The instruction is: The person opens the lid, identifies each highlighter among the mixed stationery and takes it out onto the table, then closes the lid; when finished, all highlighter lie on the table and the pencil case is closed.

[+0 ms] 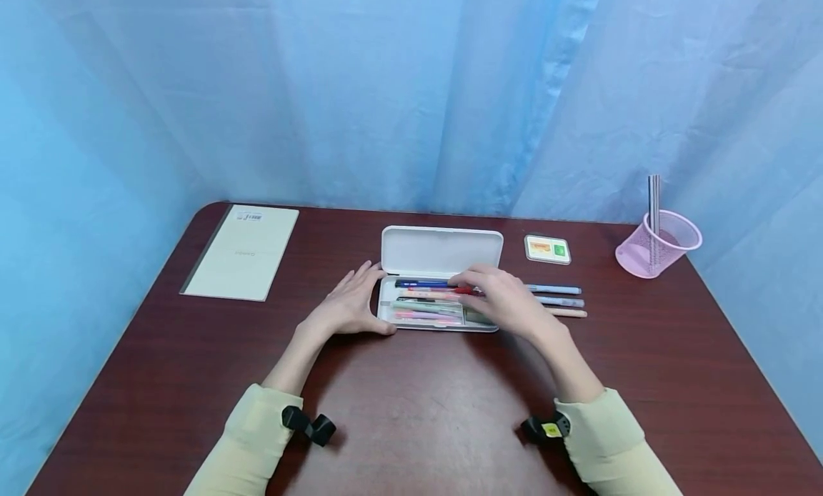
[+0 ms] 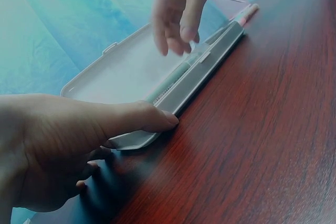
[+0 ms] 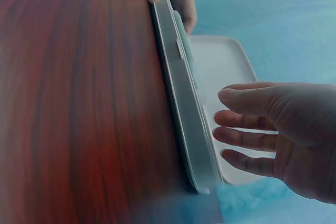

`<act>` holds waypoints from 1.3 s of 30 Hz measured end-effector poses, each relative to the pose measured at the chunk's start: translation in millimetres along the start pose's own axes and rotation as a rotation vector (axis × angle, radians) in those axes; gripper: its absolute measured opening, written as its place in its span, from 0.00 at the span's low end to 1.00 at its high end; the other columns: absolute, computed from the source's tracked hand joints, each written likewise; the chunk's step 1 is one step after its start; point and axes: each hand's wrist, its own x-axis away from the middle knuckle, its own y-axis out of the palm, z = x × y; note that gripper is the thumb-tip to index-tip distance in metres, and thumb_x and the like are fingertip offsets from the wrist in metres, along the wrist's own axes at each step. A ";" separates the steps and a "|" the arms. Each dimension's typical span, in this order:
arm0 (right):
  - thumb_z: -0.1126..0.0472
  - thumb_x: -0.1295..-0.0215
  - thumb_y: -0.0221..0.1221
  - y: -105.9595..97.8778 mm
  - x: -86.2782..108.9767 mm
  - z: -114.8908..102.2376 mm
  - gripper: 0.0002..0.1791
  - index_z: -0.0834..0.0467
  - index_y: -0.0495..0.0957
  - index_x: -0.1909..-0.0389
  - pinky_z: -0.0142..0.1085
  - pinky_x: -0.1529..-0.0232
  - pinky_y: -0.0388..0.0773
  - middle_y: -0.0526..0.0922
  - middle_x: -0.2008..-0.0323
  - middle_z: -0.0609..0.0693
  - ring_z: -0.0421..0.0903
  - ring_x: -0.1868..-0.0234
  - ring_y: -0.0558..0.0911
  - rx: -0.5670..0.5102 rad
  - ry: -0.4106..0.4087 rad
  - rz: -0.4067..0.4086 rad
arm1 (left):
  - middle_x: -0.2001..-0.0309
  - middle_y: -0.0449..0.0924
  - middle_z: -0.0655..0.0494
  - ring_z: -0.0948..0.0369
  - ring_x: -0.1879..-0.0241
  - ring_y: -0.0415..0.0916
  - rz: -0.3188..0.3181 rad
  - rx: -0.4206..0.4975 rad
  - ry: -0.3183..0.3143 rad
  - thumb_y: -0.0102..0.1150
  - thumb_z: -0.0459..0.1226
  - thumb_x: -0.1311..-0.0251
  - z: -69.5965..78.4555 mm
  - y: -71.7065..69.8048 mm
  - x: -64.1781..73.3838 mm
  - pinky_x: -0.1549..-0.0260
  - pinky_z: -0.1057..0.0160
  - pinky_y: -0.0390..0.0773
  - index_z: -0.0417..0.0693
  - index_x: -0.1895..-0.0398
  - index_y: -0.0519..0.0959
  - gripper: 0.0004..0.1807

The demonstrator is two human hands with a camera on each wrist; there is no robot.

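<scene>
A white pencil case (image 1: pixel 439 327) lies with its lid (image 1: pixel 442 250) raised at the back. Inside it are several pens, among them dark blue (image 1: pixel 421 284), pink and green ones. My left hand (image 1: pixel 347 303) holds the left end of the case, its thumb along the front corner and the other fingers at the side and back. Over the right half of the case hovers my right hand (image 1: pixel 504 299). In the right wrist view its fingers (image 3: pixel 247 139) are loosely bent and apart, with nothing between them. That hand hides part of the case's right side.
Right of the case lie a light blue pen (image 1: pixel 554 289), a blue pen (image 1: pixel 562 301) and a beige pen (image 1: pixel 569 313). Behind them is a small clear box (image 1: pixel 548 249) with orange and green pieces. A pink mesh cup (image 1: pixel 633 256) holds striped sticks; a notebook (image 1: pixel 243 253) lies far left.
</scene>
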 end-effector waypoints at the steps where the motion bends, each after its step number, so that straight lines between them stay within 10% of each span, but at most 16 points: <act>1: 0.56 0.33 0.68 2.4 -2.7 -2.3 0.15 0.52 0.86 0.46 0.47 0.53 0.84 0.88 0.53 0.49 0.47 0.54 0.85 -0.001 -0.003 -0.001 | 0.17 0.51 0.46 0.50 0.15 0.41 0.000 0.000 0.000 0.78 0.55 0.56 0.0 -0.2 0.1 0.16 0.47 0.45 0.45 0.23 0.60 0.57; 39: 0.60 0.31 0.65 17.3 -12.4 -6.5 0.09 0.51 0.89 0.53 0.39 0.65 0.79 0.84 0.61 0.46 0.42 0.63 0.79 0.035 0.054 -0.063 | 0.18 0.53 0.45 0.48 0.16 0.43 0.018 -0.006 0.020 0.78 0.54 0.56 -0.1 0.0 0.1 0.16 0.46 0.46 0.44 0.24 0.61 0.57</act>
